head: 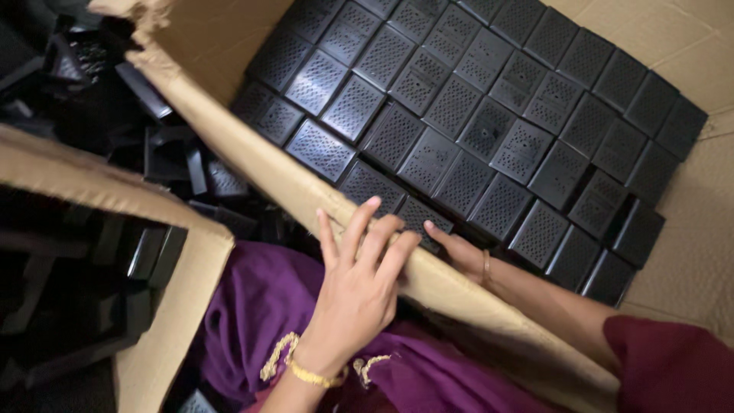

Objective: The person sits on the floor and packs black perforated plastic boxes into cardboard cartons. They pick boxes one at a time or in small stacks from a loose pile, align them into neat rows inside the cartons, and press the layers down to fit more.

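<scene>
My left hand point(359, 279) lies palm-down over the brown cardboard wall point(252, 153) of a large box, fingers spread, their tips reaching the black perforated plastic covers point(459, 130) packed in neat rows inside. My right hand point(459, 248) reaches into the box from the right, just past the wall. One finger touches the nearest black cover point(417, 214) in the front row. The wall and my left hand hide the rest of that hand. Both wrists wear gold bangles.
A second cardboard box point(164, 306) at the left holds a loose heap of black plastic parts point(115, 115). Purple cloth point(260, 306) lies in my lap below the box wall. Bare cardboard floor point(688, 260) shows at the right of the packed rows.
</scene>
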